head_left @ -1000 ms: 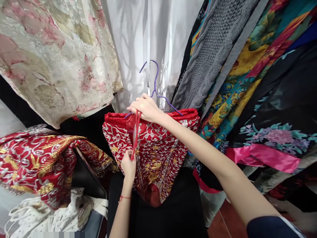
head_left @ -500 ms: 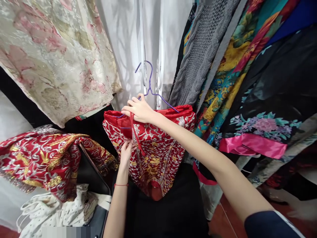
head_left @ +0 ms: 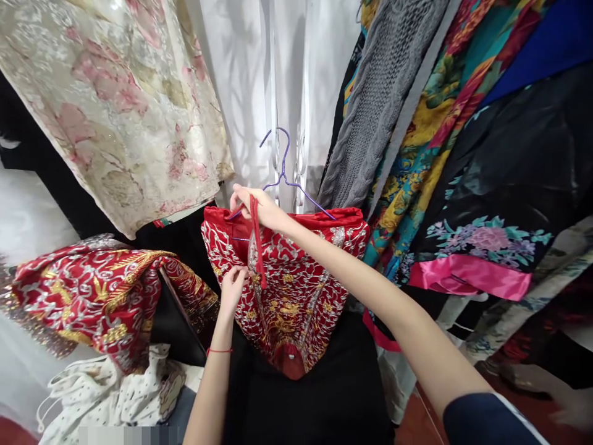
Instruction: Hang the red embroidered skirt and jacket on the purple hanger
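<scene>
A red garment [head_left: 296, 284] with silver and gold embroidery hangs folded over a purple wire hanger [head_left: 283, 173]. My right hand [head_left: 254, 205] is closed on the hanger's left shoulder and pinches a red strap [head_left: 257, 247] that dangles down over the cloth. My left hand [head_left: 234, 284], with a red thread round its wrist, pinches the garment's left side just beside the strap's lower end.
A cream floral fabric [head_left: 120, 105] hangs at the upper left, white cloth [head_left: 259, 80] behind. A grey knit [head_left: 375, 111] and colourful floral garments [head_left: 463, 154] hang on the right. A second red embroidered piece [head_left: 92, 296] drapes over a black chair, above white dotted cloth [head_left: 106, 389].
My left hand let go of the strap's lower end and moved up to the garment's left side. The right hand shifted slightly left along the hanger; the strap now hangs loose.
</scene>
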Demonstrator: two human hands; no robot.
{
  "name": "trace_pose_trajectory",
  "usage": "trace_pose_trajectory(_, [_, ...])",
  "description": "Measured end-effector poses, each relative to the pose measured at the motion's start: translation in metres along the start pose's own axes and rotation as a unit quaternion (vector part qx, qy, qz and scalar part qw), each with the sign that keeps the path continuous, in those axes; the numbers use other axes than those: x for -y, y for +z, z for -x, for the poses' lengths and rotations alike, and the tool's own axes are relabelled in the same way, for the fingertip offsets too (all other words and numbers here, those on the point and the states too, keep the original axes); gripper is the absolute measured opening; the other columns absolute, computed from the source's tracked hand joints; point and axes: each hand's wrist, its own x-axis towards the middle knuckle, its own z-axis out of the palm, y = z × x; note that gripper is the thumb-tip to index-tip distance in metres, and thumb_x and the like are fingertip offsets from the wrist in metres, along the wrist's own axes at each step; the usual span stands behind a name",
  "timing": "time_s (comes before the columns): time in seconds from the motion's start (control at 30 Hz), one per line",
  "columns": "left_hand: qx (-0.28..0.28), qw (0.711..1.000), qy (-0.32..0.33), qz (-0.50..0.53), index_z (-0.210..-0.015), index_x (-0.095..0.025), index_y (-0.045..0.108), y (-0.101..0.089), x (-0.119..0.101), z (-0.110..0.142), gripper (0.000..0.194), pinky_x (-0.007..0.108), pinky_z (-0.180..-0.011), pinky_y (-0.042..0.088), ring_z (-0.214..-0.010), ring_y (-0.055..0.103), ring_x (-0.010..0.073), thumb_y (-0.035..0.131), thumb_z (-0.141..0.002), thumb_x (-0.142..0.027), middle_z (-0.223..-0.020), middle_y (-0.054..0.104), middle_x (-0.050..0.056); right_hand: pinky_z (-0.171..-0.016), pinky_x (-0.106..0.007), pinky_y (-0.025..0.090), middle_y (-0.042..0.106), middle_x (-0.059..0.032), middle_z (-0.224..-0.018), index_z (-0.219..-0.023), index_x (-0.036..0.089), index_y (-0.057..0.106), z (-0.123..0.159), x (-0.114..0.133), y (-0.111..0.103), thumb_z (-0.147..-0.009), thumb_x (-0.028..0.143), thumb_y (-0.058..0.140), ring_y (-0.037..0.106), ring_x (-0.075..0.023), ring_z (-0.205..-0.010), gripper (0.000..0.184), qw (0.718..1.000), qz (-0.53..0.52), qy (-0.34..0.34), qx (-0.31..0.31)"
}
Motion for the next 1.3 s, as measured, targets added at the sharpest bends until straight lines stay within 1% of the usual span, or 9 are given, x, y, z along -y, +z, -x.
trace_pose_trajectory(0.07, [0.008, 1.0, 0.009, -0.006, -0.078, -0.017, 0.063, -0.001, 0.0, 0.008, 0.037, 0.031, -0.074, 0.054, -0.089, 0.07, 0.0231, 0.069, -0.072, -0.054, -0.083, 0.073, 0.008, -0.063, -0.026, 0.034, 0.055, 0.001, -0.062, -0.082, 0.017, 0.061, 0.004, 0.0, -0.002, -0.106, 0.048, 0.026, 0.051, -0.0116, -0.059, 0.052, 0.98, 0.195, -0.021, 0.021])
trace_pose_trajectory(0.17, [0.02, 0.999, 0.023, -0.01, -0.075, -0.018, 0.062, -0.003, 0.0, 0.021, 0.033, 0.03, -0.074, 0.054, -0.087, 0.068, 0.0209, 0.068, -0.073, -0.05, -0.083, 0.071, 0.006, -0.065, -0.03, 0.032, 0.066, -0.0059, -0.076, -0.098, 0.015, 0.067, 0.009, -0.005, -0.001, -0.106, 0.039, 0.03, 0.056, -0.017, -0.07, 0.045, 0.901, 0.425, -0.039, 0.083])
trace_pose_trajectory(0.33, [0.028, 0.999, 0.033, -0.008, -0.073, -0.018, 0.062, -0.009, -0.004, 0.037, 0.034, 0.03, -0.074, 0.056, -0.078, 0.061, 0.0163, 0.069, -0.071, -0.051, -0.079, 0.063, 0.002, -0.08, -0.036, 0.039, 0.071, -0.0166, -0.104, -0.108, 0.011, 0.065, 0.015, -0.005, 0.006, -0.106, 0.024, 0.023, 0.059, -0.0245, -0.1, 0.045, 0.827, 0.53, -0.135, 0.132])
trace_pose_trajectory(0.47, [0.032, 0.999, 0.023, 0.002, -0.074, -0.018, 0.064, -0.013, -0.01, 0.042, 0.042, 0.031, -0.075, 0.058, -0.079, 0.061, 0.0168, 0.072, -0.068, -0.058, -0.078, 0.062, 0.002, -0.089, -0.041, 0.04, 0.069, -0.0218, -0.11, -0.114, 0.007, 0.062, 0.026, 0.023, 0.002, -0.107, 0.032, 0.021, 0.062, -0.0292, -0.105, 0.049, 0.827, 0.557, -0.039, 0.065])
trace_pose_trajectory(0.6, [0.024, 1.0, 0.005, 0.019, -0.077, -0.018, 0.064, -0.011, -0.011, 0.04, 0.049, 0.032, -0.075, 0.058, -0.081, 0.066, 0.0196, 0.076, -0.062, -0.062, -0.081, 0.067, 0.004, -0.08, -0.039, 0.045, 0.072, -0.0233, -0.096, -0.108, 0.005, 0.066, 0.049, 0.051, 0.004, -0.101, 0.061, 0.029, 0.069, -0.0322, -0.094, 0.068, 0.85, 0.501, 0.161, 0.011])
trace_pose_trajectory(0.73, [0.018, 0.999, -0.02, 0.039, -0.078, -0.017, 0.063, -0.008, -0.011, 0.036, 0.052, 0.034, -0.071, 0.057, -0.072, 0.069, 0.02, 0.077, -0.057, -0.063, -0.075, 0.069, 0.005, -0.073, -0.038, 0.047, 0.068, -0.0146, -0.063, -0.07, 0.014, 0.07, 0.075, 0.049, 0.022, -0.09, 0.076, 0.042, 0.069, -0.0288, -0.073, 0.071, 0.905, 0.316, 0.263, 0.105])
trace_pose_trajectory(0.8, [0.019, 0.998, -0.027, 0.048, -0.079, -0.017, 0.063, -0.007, -0.012, 0.035, 0.052, 0.032, -0.068, 0.056, -0.069, 0.068, 0.0194, 0.078, -0.055, -0.061, -0.073, 0.07, 0.005, -0.069, -0.038, 0.048, 0.058, -0.0077, -0.045, -0.058, 0.017, 0.066, 0.083, 0.038, 0.034, -0.084, 0.076, 0.053, 0.064, -0.0253, -0.058, 0.066, 0.921, 0.215, 0.297, 0.133])
trace_pose_trajectory(1.03, [-0.005, 1.0, 0.011, -0.029, -0.076, -0.018, 0.064, -0.008, -0.009, 0.031, 0.049, 0.023, -0.051, 0.04, -0.053, 0.051, 0.0119, 0.071, -0.057, -0.063, -0.062, 0.061, -0.001, -0.06, -0.029, 0.048, 0.055, 0.0025, -0.04, -0.063, 0.02, 0.07, 0.098, -0.008, 0.059, -0.073, 0.059, 0.076, 0.061, -0.0173, -0.053, 0.041, 0.929, 0.011, 0.369, 0.02])
trace_pose_trajectory(1.3, [-0.039, 0.982, 0.067, -0.174, -0.08, -0.021, 0.066, -0.006, -0.016, 0.044, 0.025, 0.028, -0.074, 0.045, -0.079, 0.061, 0.0199, 0.059, -0.078, -0.045, -0.084, 0.069, 0.005, -0.056, -0.024, 0.042, 0.046, 0.0047, -0.035, -0.047, 0.02, 0.061, 0.11, -0.038, 0.086, -0.069, 0.046, 0.081, 0.055, -0.0125, -0.048, 0.04, 0.909, -0.049, 0.413, 0.021])
